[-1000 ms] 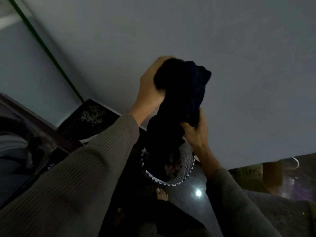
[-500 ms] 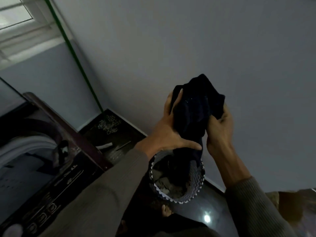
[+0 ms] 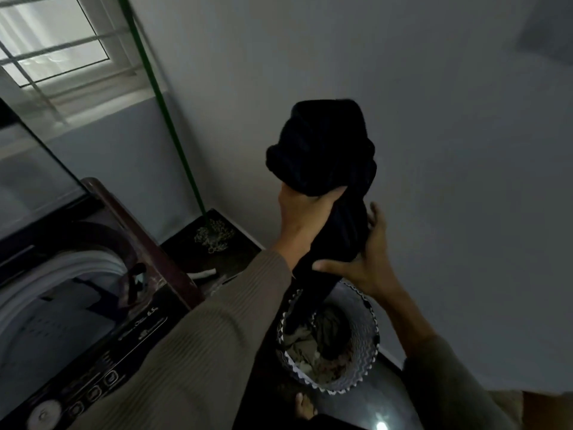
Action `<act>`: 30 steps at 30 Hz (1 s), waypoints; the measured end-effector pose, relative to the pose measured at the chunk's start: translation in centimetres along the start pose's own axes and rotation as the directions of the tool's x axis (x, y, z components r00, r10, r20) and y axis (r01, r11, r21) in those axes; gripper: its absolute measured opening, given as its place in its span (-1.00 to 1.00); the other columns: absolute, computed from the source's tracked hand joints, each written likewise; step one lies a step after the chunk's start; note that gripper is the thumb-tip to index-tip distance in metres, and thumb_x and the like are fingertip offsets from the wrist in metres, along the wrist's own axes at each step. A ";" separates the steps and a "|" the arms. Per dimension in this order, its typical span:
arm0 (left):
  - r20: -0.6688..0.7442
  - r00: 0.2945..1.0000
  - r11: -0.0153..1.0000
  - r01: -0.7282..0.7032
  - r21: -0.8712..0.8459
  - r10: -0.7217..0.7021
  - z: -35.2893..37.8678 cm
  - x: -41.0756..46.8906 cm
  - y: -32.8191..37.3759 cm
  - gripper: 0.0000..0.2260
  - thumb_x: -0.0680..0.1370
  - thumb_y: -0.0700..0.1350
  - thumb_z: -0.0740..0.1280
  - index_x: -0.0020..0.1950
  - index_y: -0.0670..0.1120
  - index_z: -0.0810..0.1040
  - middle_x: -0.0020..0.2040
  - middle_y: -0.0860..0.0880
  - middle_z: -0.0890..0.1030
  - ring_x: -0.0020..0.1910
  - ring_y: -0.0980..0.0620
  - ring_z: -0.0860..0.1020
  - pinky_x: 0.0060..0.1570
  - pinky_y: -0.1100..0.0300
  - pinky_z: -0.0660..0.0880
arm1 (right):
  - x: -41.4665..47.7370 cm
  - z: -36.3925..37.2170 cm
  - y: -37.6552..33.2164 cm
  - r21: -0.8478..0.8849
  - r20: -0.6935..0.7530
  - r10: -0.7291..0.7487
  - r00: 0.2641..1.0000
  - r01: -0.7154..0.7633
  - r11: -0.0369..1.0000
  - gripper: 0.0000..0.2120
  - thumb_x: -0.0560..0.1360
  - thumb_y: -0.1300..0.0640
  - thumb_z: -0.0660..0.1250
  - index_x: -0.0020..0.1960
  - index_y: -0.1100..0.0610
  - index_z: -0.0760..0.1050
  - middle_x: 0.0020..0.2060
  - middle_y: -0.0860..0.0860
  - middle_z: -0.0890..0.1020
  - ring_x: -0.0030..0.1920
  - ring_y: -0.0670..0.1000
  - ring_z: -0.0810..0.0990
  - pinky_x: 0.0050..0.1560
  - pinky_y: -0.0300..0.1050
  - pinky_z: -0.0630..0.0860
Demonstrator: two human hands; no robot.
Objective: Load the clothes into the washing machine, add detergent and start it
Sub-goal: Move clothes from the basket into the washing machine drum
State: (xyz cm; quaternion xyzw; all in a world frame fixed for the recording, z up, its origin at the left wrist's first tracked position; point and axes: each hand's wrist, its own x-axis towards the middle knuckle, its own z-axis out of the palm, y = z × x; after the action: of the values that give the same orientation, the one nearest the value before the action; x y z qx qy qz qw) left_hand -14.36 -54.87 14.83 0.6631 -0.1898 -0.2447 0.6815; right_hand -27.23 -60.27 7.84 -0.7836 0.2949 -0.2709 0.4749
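Held vertical: black bunched cloth garment (image 3: 322, 156), gripped by left hand (image 3: 305, 212), tail loosely ringed by right hand (image 3: 369, 259). White washing-machine drum (image 3: 86, 263) left of both.

What looks like a green-handled mop (image 3: 169, 119) leans beside a barred window (image 3: 52, 48).

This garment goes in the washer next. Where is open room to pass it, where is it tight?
Open: the white-ringed drum mouth of the top-loading washing machine, under its raised lid. Tight: the zigzag-patterned laundry basket, full of clothes below the black garment held by left hand and right hand, and the corner with the green-handled mop.
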 end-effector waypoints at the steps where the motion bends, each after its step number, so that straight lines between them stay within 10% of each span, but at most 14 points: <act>1: -0.008 0.999 0.996 0.042 -0.072 -0.043 0.3 -0.2 0.6 -0.40 0.34 -0.09 0.62 0.33 -0.04 0.50 0.19 0.09 0.61 0.14 0.20 0.57 0.21 0.22 0.53 | 0.2 1.0 1.1 0.016 0.029 -0.021 0.999 0.021 1.000 0.18 0.11 -0.22 0.65 0.53 -0.04 0.06 0.47 -0.10 0.28 0.48 -0.10 0.28 0.44 -0.08 0.35; 4: 0.002 0.993 0.973 0.116 -0.202 -0.118 0.7 -0.3 1.8 -0.38 0.33 -0.08 0.63 0.35 -0.03 0.50 0.21 0.04 0.62 0.18 0.10 0.59 0.26 0.08 0.53 | 0.4 4.1 4.3 0.066 0.078 0.177 0.981 -0.183 0.981 -0.21 0.22 -0.12 0.65 0.35 0.06 0.43 0.18 -0.12 0.57 0.26 -0.10 0.53 0.27 -0.09 0.50; 9: -0.025 0.991 0.947 0.120 -0.298 -0.133 -0.4 1.0 3.3 -0.43 0.34 -0.11 0.62 0.32 -0.07 0.55 0.17 0.03 0.64 0.13 0.09 0.61 0.22 0.13 0.55 | 0.9 4.9 7.9 0.004 -0.046 0.512 0.857 -0.513 0.858 -0.91 0.57 0.30 0.26 0.04 0.24 0.52 -0.09 0.16 0.58 0.00 0.14 0.58 -0.08 -0.11 0.41; 13: -0.166 0.970 0.970 -0.147 0.192 0.180 -3.8 3.6 1.6 -0.46 0.37 -0.14 0.57 0.32 -0.10 0.51 0.20 0.00 0.60 0.15 0.06 0.58 0.21 0.14 0.54 | 1.8 2.9 6.8 0.277 -0.219 0.605 0.766 -0.545 0.791 -0.79 0.61 0.32 0.16 -0.11 0.24 0.54 -0.18 0.17 0.61 -0.12 0.17 0.59 -0.04 0.05 0.52; 17: 0.109 0.902 0.659 -0.383 0.647 0.417 -6.4 3.8 -1.7 -0.40 0.45 -0.28 0.41 0.47 -0.05 0.38 0.47 -0.10 0.38 0.33 -0.03 0.43 0.27 0.29 0.26 | 2.2 0.6 0.5 0.652 -0.059 0.633 0.772 -0.450 0.610 -0.81 0.58 0.40 0.18 -0.07 0.26 0.55 -0.22 0.12 0.65 -0.25 0.07 0.66 -0.30 -0.16 0.60; 22: 0.142 0.961 0.776 -0.274 0.568 0.235 -7.2 2.2 -5.0 -0.33 0.43 -0.29 0.44 0.50 -0.04 0.32 0.49 -0.09 0.31 0.36 -0.08 0.42 0.39 0.20 0.28 | 3.2 -0.4 -6.7 0.810 0.157 0.565 0.810 -0.433 0.395 -0.85 0.54 0.32 0.23 -0.04 0.29 0.58 -0.23 0.14 0.69 -0.26 0.07 0.70 -0.28 -0.13 0.63; 26: 0.267 0.964 0.920 -0.113 0.375 0.009 -7.8 2.1 -5.1 -0.05 0.25 0.15 0.61 0.52 0.14 0.18 0.53 0.03 0.13 0.50 -0.02 0.23 0.47 -0.12 0.29 | 3.4 -0.7 -9.2 0.844 0.224 0.432 0.874 -0.395 0.363 -0.67 0.56 0.19 0.21 -0.38 0.13 0.49 -0.48 -0.01 0.52 -0.42 -0.01 0.53 -0.38 -0.21 0.53; 30: 0.185 0.981 0.919 -0.124 0.374 0.057 -6.0 1.9 -3.4 0.03 0.09 0.21 0.66 0.43 0.10 0.22 0.45 0.02 0.14 0.44 0.04 0.28 0.43 0.01 0.35 | 3.0 0.6 -10.4 0.760 0.259 0.337 0.905 -0.406 0.507 -0.66 0.62 -0.04 0.20 0.07 0.19 0.61 -0.16 0.05 0.71 -0.05 0.06 0.70 -0.08 -0.07 0.60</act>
State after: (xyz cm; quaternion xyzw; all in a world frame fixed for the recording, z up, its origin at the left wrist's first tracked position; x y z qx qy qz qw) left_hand -9.63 -51.08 11.07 0.7506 -0.3220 -0.2266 0.5306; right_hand -22.66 -58.17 17.39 -0.4144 0.2841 -0.2348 0.8321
